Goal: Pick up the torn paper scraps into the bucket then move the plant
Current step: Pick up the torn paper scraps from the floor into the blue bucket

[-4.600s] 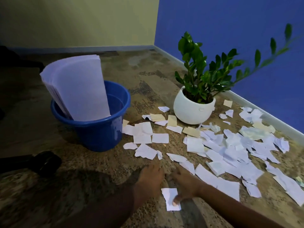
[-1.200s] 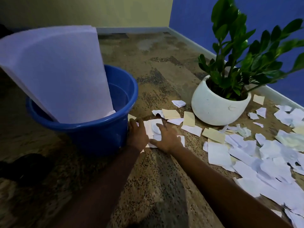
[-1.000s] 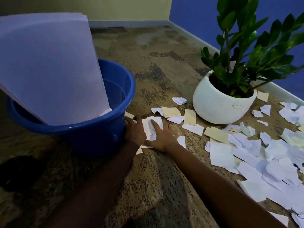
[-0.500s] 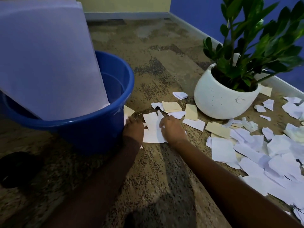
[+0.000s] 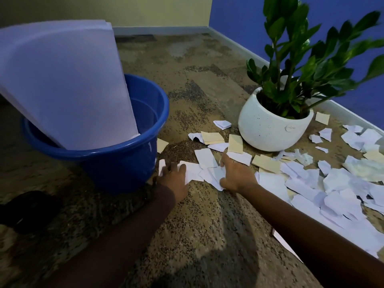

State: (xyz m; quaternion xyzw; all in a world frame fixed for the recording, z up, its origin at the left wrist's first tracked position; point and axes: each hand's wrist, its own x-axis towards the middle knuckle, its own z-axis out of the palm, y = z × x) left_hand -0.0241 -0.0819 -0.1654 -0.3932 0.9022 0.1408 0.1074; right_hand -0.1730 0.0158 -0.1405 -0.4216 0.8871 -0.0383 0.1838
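Note:
Torn white and cream paper scraps (image 5: 332,183) litter the speckled floor, mostly to the right. A small heap of scraps (image 5: 199,172) lies between my hands, just right of the blue bucket (image 5: 124,163). A thick stack of white sheets (image 5: 62,80) stands in the bucket. My left hand (image 5: 173,176) rests flat on the heap's left edge, close to the bucket wall. On the heap's right side my right hand (image 5: 236,174) lies cupped against the scraps, fingers spread. The plant (image 5: 301,65) in its round white pot (image 5: 268,132) stands beyond my right hand.
A blue wall with a pale skirting board (image 5: 342,113) runs behind the plant; a yellow wall closes the far end. A dark object (image 5: 25,208) lies on the floor at the left, near the bucket. Bare floor (image 5: 207,235) lies between my forearms.
Both hands moved from the near floor up beside the bucket. In the last half second they spread slightly apart, with more scraps bunched between them.

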